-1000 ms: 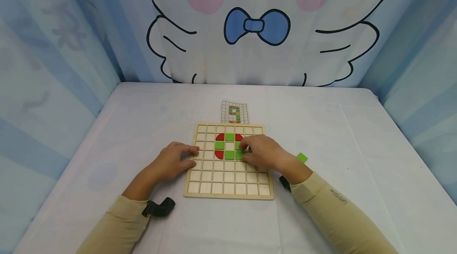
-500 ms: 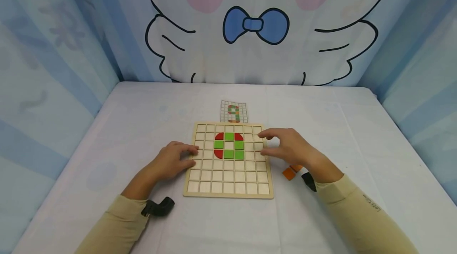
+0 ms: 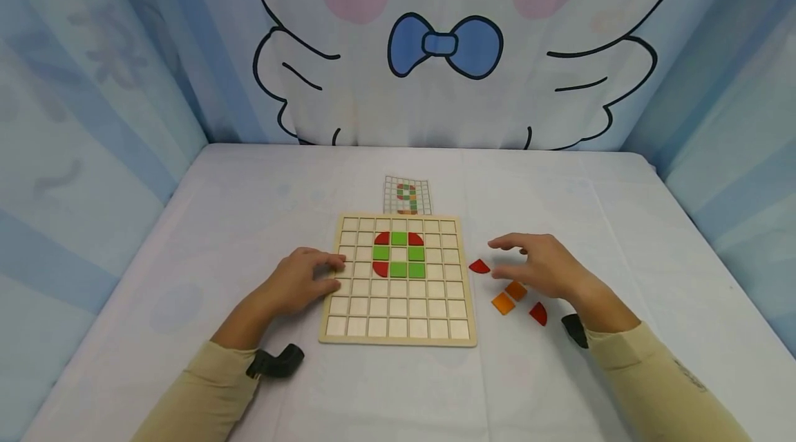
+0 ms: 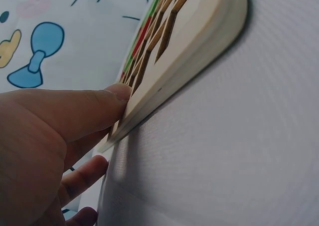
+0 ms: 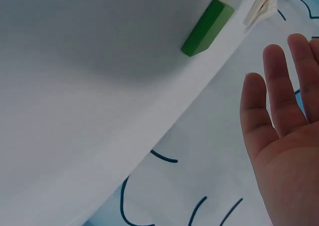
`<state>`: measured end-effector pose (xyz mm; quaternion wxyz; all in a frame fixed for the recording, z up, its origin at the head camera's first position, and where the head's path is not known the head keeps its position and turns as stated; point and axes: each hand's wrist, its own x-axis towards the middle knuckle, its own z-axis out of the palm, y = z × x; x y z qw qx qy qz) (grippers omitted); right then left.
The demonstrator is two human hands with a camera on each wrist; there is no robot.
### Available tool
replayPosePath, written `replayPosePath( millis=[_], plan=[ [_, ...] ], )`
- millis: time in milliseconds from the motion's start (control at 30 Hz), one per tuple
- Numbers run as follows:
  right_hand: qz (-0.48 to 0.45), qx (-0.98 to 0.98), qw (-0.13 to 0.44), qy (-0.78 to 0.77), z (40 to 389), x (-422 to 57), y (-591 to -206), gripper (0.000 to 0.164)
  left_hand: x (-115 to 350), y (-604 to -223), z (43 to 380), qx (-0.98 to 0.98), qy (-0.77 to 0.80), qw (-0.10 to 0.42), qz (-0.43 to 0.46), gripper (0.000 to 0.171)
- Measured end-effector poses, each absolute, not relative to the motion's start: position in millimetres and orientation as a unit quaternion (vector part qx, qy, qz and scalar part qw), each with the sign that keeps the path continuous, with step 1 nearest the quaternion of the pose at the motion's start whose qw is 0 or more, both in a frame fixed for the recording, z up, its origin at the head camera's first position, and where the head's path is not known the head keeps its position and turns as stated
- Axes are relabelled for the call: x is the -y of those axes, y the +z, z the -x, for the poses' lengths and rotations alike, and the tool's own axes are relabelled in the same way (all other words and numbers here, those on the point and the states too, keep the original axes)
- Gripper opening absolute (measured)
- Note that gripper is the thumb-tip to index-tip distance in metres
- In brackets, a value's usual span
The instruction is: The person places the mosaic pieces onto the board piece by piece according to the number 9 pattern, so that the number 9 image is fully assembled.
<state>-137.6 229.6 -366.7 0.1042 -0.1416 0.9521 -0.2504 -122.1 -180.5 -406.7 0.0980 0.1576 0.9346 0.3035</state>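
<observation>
A wooden grid board [image 3: 380, 307] lies in the middle of the table, with green squares and red quarter-round tiles set around one bare cell. On its left edge rests my left hand [image 3: 305, 281]; in the left wrist view the thumb [image 4: 94, 109] touches the rim. My right hand [image 3: 547, 266] hovers right of the board, fingers spread, holding nothing. Near it lie a red tile [image 3: 479, 266], two orange square tiles [image 3: 503, 303] and another red tile [image 3: 538, 313]. A green block [image 5: 207, 29] appears in the right wrist view; the right hand seems to hide it in the head view.
Behind the board lies a printed card [image 3: 407, 195] with a coloured grid pattern, its lower edge at the board's far rim. A white cloth covers the table [image 3: 249, 179]. Patterned curtains [image 3: 435, 110] stand at the back and sides.
My right hand has left the tile at the pattern's lower right corner and moved right, off the board. The loose red and orange tiles have come into view. The left hand stays put.
</observation>
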Motion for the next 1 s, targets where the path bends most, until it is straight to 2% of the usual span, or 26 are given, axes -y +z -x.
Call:
replayPosePath(
  millis=[500,1000],
  plan=[
    [0.119,-0.959,0.086,-0.241,131.0,-258.4,-376.1,0.042,180.0,-407.0,120.8,-0.933,0.307,0.095,-0.161,0.024],
    [0.125,-0.958,0.129,-0.224,133.9,-261.2,-380.2,0.040,180.6,-407.4,121.0,-0.935,0.303,0.090,-0.163,0.023]
  ],
)
